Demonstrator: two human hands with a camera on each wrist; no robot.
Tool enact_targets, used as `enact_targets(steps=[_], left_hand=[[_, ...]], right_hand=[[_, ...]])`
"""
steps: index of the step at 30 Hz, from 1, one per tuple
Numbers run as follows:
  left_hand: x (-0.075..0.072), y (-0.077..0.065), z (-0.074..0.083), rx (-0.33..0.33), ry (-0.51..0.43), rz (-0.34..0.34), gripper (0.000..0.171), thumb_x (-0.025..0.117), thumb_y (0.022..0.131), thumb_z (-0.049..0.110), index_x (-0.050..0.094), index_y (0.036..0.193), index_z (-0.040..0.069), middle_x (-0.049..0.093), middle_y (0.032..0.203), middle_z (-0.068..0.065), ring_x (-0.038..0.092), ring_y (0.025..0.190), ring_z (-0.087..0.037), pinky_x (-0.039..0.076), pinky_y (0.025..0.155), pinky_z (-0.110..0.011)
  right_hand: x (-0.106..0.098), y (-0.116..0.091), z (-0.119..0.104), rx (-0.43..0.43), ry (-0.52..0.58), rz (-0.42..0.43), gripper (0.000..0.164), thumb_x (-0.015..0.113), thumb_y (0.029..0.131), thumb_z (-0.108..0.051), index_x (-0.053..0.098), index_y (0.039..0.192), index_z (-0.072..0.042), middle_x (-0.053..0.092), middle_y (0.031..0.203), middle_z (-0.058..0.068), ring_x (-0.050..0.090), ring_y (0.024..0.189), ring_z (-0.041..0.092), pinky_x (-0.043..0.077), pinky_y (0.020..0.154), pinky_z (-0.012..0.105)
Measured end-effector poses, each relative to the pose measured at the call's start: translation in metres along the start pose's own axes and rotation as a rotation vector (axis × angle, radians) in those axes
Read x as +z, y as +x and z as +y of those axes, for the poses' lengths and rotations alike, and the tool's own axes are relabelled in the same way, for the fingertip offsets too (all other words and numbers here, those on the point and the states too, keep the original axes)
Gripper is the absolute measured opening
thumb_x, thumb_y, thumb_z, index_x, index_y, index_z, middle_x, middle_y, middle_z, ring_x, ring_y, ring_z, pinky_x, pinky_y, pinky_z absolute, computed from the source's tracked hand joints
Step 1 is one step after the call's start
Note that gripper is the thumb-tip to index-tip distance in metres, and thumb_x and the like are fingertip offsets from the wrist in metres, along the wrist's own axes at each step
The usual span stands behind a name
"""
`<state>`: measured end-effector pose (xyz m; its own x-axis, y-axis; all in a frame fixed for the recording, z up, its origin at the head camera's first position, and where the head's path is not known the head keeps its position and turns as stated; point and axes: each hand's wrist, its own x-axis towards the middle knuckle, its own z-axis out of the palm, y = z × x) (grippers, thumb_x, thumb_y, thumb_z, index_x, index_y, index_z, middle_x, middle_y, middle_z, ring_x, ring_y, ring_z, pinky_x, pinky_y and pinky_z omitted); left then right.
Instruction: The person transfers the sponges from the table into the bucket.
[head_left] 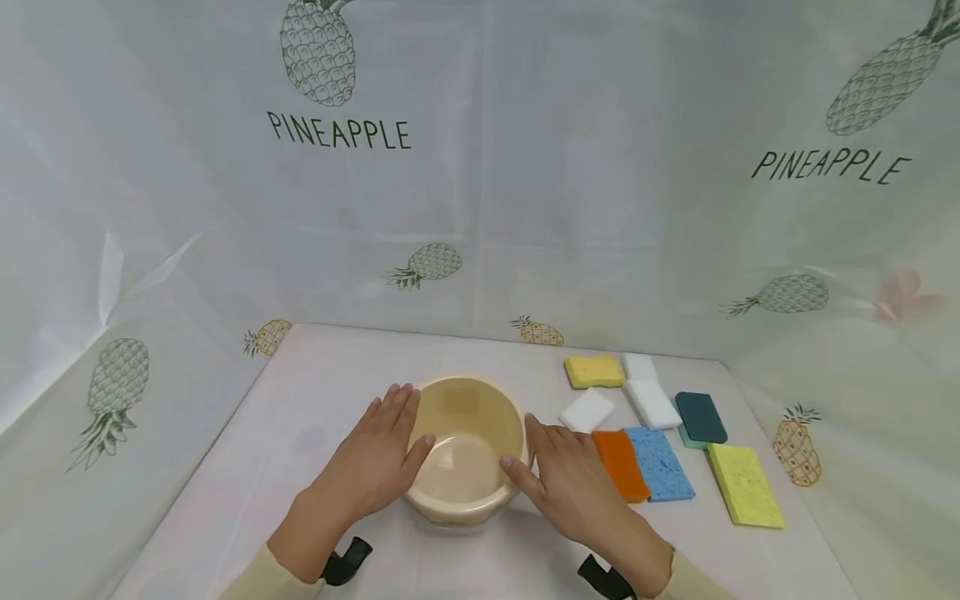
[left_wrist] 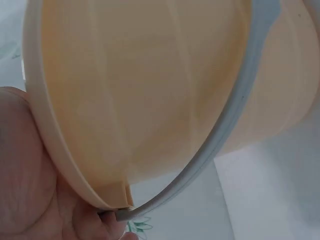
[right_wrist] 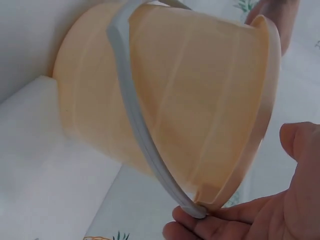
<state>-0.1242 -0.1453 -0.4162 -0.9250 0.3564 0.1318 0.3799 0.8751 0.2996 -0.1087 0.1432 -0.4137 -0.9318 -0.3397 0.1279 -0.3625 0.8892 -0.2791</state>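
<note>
A cream-coloured plastic bucket point(head_left: 467, 510) stands upright on the table, its inside visible from above. Its grey carrying handle point(right_wrist: 137, 117) hangs down along the outer wall in both wrist views. My left hand point(head_left: 371, 462) lies flat against the left side of the rim, fingers straight and thumb over the edge. On the opposite side, the extended fingers of my right hand point(head_left: 573, 479) touch the rim around the handle joint in the right wrist view, with the thumb apart from them. Neither hand curls round the bucket.
To the right lie sponges: yellow point(head_left: 594, 372), orange point(head_left: 621, 467), blue point(head_left: 660, 464), dark green point(head_left: 701, 417) and lime-yellow point(head_left: 746, 485). White foam blocks point(head_left: 652, 403) lie among them. A pineapple-printed sheet point(head_left: 585, 208) hangs behind the white table point(head_left: 300, 392).
</note>
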Motion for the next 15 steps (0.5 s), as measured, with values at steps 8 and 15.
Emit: enact_targets(steps=[8,15], left_hand=[[-0.003,-0.006,-0.012,0.003,0.020,0.048,0.068,0.045,0.113,0.041,0.032,0.163,-0.004,0.031,0.171,-0.021,0.021,0.161,-0.040,0.017,0.130,-0.063],[-0.002,-0.009,-0.008,-0.021,0.078,0.080,0.068,0.043,0.113,0.043,0.036,0.161,-0.004,0.034,0.169,-0.021,0.024,0.161,-0.039,0.015,0.130,-0.064]], right_hand=[[0.014,-0.001,0.002,-0.075,-0.103,0.115,0.077,0.050,0.108,-0.057,0.045,0.157,0.002,0.053,0.158,0.018,0.049,0.147,0.038,0.036,0.119,0.065],[0.018,-0.003,0.004,-0.058,-0.112,0.112,0.080,0.046,0.108,-0.060,0.043,0.160,0.001,0.047,0.163,0.017,0.041,0.154,0.036,0.025,0.126,0.067]])
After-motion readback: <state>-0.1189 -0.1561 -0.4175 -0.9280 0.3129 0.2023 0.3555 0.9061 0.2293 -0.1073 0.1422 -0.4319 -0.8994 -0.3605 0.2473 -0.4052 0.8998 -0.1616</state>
